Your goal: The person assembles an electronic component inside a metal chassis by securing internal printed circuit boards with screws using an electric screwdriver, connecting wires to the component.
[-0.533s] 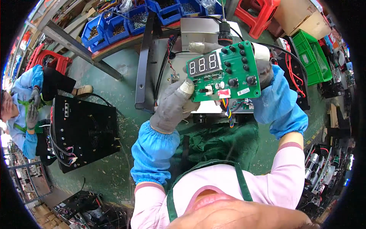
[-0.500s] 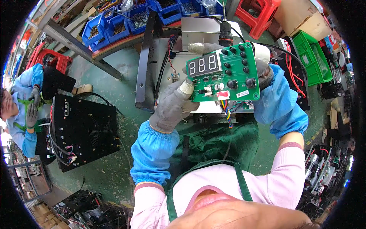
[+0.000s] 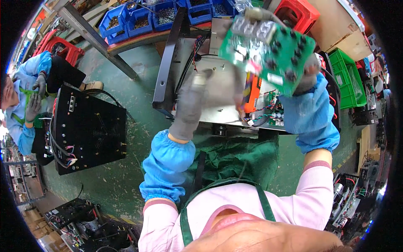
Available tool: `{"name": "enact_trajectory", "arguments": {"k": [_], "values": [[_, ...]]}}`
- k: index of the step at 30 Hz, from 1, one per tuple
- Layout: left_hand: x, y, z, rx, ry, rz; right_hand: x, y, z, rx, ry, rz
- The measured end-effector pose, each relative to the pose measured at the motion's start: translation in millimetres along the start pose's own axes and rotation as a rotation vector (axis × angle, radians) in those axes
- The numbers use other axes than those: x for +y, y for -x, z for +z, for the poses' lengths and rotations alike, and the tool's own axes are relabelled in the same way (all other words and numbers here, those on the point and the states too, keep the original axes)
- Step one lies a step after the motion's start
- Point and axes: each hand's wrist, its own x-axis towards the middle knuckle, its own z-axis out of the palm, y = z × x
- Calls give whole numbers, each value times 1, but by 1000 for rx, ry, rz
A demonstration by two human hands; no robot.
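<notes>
My gloved right hand [image 3: 308, 75] grips a green circuit board [image 3: 283, 63] by its right side, with fingers reaching behind it to the top edge. The board is tilted and blurred, with a three-digit display and black push buttons facing me. My gloved left hand [image 3: 189, 107] is apart from the board, over the open metal chassis [image 3: 216, 115]. Its fingers are smeared by motion, and I cannot make out anything in them. An orange block with dark stripes [image 3: 252, 94] shows below the board, among wires and a small green board [image 3: 276, 113] in the chassis.
Blue bins [image 3: 138, 23] of screws stand on a bench at the back. Red stools [image 3: 296, 14] and a green crate [image 3: 346, 77] are at the right. Further left, a co-worker [image 3: 27, 98] sits by a black panel unit [image 3: 90, 130].
My left hand has let go of the circuit board and moved away from it. The board, in my right hand, has risen and tilted clockwise, uncovering the orange block.
</notes>
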Motion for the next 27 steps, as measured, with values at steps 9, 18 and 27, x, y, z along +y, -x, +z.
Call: {"name": "enact_trajectory", "arguments": {"k": [9,18,27], "values": [[-23,-52,-40,780,-1594,489,21,-64,19,92,-143,-111],[-12,-48,-17,657,-1701,143,47,-86,-17,177,1055,409],[-30,-37,-31,697,-1523,478,97,-95,-47,57,1596,91]]}}
